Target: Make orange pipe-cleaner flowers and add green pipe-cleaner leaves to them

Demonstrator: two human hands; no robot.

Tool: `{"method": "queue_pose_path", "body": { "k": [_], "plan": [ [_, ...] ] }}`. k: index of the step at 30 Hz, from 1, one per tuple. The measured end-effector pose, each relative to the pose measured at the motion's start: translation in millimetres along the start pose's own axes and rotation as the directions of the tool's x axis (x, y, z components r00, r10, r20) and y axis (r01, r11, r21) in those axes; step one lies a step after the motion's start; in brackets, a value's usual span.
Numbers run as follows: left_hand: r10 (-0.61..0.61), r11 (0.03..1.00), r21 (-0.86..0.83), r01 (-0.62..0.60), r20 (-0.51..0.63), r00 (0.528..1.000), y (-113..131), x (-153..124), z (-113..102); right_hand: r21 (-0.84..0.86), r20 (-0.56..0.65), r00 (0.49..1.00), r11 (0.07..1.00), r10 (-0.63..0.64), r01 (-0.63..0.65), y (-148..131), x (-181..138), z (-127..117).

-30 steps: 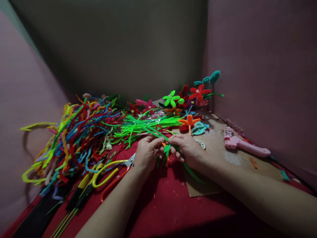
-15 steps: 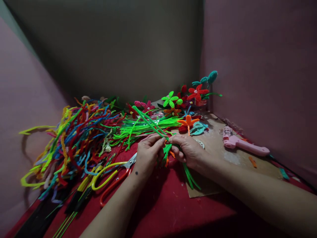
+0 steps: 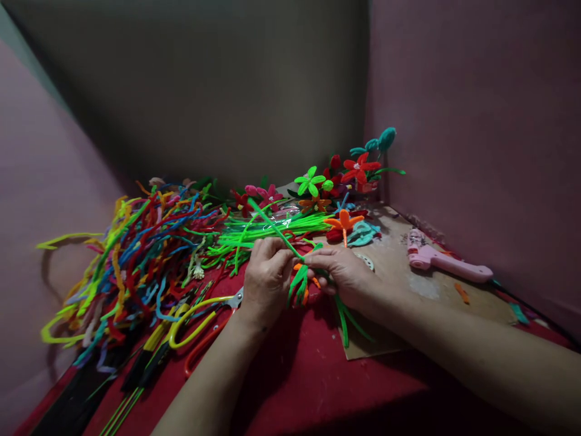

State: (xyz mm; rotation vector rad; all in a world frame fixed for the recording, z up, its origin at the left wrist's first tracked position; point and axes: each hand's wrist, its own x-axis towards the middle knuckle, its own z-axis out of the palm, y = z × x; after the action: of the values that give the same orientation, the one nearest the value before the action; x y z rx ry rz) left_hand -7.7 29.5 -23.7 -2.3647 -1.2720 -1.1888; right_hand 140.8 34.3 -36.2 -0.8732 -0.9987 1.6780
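Note:
Fuzzy green pipe cleaners point(image 3: 275, 227) slant up and left from between my hands. My left hand point(image 3: 267, 269) is closed, its thumb and fingers pinched on them. My right hand point(image 3: 340, 272) also pinches the green stems, close beside the left fingertips. Below the fingers hangs a cluster of green loops point(image 3: 298, 286) with bits of orange among them. Loose green stem ends point(image 3: 344, 324) trail down under my right hand. An orange pipe-cleaner flower point(image 3: 345, 222) stands just behind my right hand.
A tangled heap of coloured pipe cleaners point(image 3: 149, 260) lies left. Scissors point(image 3: 200, 321) rest by my left forearm. Behind are a green pipe-cleaner bundle point(image 3: 272, 233) and finished flowers point(image 3: 361, 166). A pink glue gun point(image 3: 447, 263) lies on cardboard point(image 3: 422, 293) at right.
My left hand has rolled over, knuckles now up. The two green strands that stood apart at upper left now lie together as one line.

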Motion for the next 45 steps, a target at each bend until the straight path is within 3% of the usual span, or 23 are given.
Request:
{"method": "queue_pose_path", "body": {
  "k": [5, 9, 12, 14, 16, 19, 22, 25, 32, 37, 41, 45],
  "plan": [
    [0.005, 0.998, -0.056, 0.001, 0.107, 0.994, -1.0, 3.3, -4.2, -0.006, -0.041, 0.997, 0.998, 0.062, -0.062, -1.0, 0.2, -0.2],
    [-0.111, 0.94, -0.301, 0.163, 0.183, 0.977, -0.4, 5.4, -6.8, 0.007, -0.02, 0.997, 0.998, 0.07, -0.069, -3.2, -2.4, 1.3],
    [-0.198, 0.845, -0.446, 0.295, 0.25, 0.948, 1.8, 6.2, -9.7, 0.076, -0.012, 0.984, 0.981, 0.179, -0.178, -5.4, -3.3, 1.1],
    [-0.192, 0.816, -0.494, 0.299, 0.256, 0.947, 2.9, 6.6, -12.7, 0.167, 0.059, 0.955, 0.94, 0.291, -0.297, -6.6, -2.9, -0.6],
    [-0.159, 0.775, -0.568, 0.278, 0.25, 0.955, 3.6, 7.3, -16.7, 0.254, 0.207, 0.907, 0.876, 0.365, -0.411, -7.2, -2.7, -2.6],
    [-0.14, 0.677, -0.678, 0.287, 0.264, 0.954, 5.1, 9.1, -24.3, 0.307, 0.356, 0.858, 0.821, 0.37, -0.482, -7.1, -5.0, -3.9],
    [-0.145, 0.647, -0.692, 0.319, 0.3, 0.943, 7.4, 10.9, -31.5, 0.302, 0.389, 0.861, 0.838, 0.326, -0.454, -6.0, -9.1, -2.6],
    [-0.12, 0.712, -0.639, 0.29, 0.297, 0.947, 8.9, 12.0, -36.0, 0.272, 0.393, 0.879, 0.88, 0.269, -0.39, -5.3, -12.6, 0.1],
    [0.005, 0.86, -0.495, 0.123, 0.249, 0.968, 11.4, 13.4, -39.9, 0.198, 0.256, 0.947, 0.949, 0.191, -0.245, -10.6, -17.8, 6.7],
    [0.022, 0.889, -0.446, 0.108, 0.276, 0.961, 10.8, 12.1, -42.3, 0.103, 0.254, 0.964, 0.989, 0.074, -0.103, -11.6, -20.1, 6.7],
    [0.021, 0.9, -0.425, 0.096, 0.264, 0.964, 8.6, 10.2, -43.3, 0.053, 0.214, 0.975, 0.996, 0.055, -0.068, -13.6, -21.4, 8.5],
    [0.097, 0.919, -0.395, 0.004, 0.237, 0.967, 10.9, 11.1, -43.1, 0.006, 0.182, 0.983, 0.999, 0.036, -0.038, -15.7, -22.2, 9.8]
  ]
}}
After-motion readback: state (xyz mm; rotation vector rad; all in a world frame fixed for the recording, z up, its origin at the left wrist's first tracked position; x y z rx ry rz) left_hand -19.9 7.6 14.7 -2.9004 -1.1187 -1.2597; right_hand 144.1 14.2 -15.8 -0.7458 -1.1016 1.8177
